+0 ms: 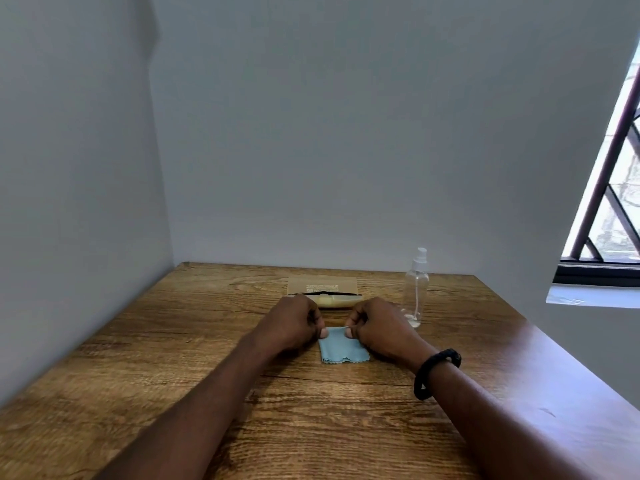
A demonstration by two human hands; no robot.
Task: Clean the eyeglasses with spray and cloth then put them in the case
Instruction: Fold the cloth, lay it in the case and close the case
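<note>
Apparently caught at the cloth stage: pinching the far edge of the blue cloth (pixel 343 348) between curled fingers of left hand (pixel 297 323) and right hand (pixel 378 325), cloth flat on the table (pixel 156 341). Just beyond the cloth, open brown case (pixel 322 284) with what may be the glasses (pixel 323 292), a thin dark line too small to be sure of; beyond and right of the cloth, spray (pixel 416 292) upright, ungripped. Cannot judge spraying or wiping as done; seemingly left: wiping lenses, casing them, closing up.

Grey walls (pixel 346 133), wooden table (pixel 173 358), seemingly barred window (pixel 620 202).
</note>
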